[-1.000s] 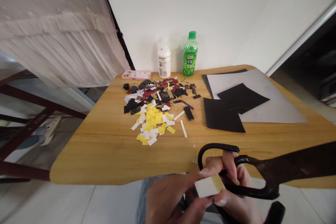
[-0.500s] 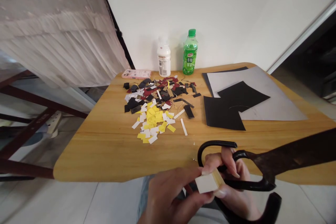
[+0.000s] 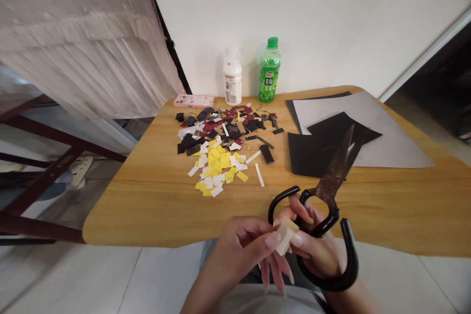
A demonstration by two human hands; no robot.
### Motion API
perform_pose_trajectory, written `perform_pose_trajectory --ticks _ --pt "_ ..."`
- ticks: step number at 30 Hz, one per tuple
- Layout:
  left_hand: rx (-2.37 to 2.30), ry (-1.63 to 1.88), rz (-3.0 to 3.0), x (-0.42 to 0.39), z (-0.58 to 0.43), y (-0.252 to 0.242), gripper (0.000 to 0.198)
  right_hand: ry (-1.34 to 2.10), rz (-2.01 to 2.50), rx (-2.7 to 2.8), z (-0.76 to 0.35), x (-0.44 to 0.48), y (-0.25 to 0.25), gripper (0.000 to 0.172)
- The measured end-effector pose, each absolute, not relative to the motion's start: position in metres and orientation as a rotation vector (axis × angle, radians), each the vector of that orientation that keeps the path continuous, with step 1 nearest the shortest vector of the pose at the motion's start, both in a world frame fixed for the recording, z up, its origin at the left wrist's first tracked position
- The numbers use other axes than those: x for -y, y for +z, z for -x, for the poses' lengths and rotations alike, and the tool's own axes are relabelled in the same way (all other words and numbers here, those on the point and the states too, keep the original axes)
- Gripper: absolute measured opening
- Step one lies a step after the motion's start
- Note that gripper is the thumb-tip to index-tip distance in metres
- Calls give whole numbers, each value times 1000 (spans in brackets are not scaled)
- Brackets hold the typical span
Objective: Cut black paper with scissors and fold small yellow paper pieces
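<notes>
Scissors gripped in R hand, L hand pinches paper wad, wood table by wall

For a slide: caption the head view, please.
Left hand pinches a small paper piece; right hand holds large black scissors.

Table: scraps at centre; behind them, phone left of bottle, second bottle right; sheets right of scraps; scissors with paper block over near edge.
</notes>
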State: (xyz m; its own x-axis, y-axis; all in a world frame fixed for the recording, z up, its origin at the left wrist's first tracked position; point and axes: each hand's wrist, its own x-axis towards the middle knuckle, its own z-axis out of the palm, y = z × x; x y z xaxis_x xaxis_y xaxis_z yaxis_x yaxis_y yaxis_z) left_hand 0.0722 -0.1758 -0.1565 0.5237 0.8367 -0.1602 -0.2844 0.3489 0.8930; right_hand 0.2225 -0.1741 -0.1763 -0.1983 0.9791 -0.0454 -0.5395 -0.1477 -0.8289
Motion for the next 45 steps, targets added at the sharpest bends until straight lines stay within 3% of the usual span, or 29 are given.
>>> perform_pose_trajectory --ticks 5,11,17,21,29,45 --pt "-680 733 -805 173 -73 -166 47 1647 701 854 -219 170 -169 55" --pt "-750 959 -899 182 -81 -173 46 1677 663 776 -216 168 -168 52" --pt "-1198 1413 -1714 187 -80 -159 15 1635 768 757 -222 174 -184 43" --pt "-1149 1254 -1619 187 -79 -153 13 1680 759 739 -223 179 -191 41" --pt "-739 944 -838 188 -83 -154 44 1767 588 802 -214 172 -173 52" --pt "-764 861 -814 184 -85 -155 33 1709 710 770 -233 183 -172 47"
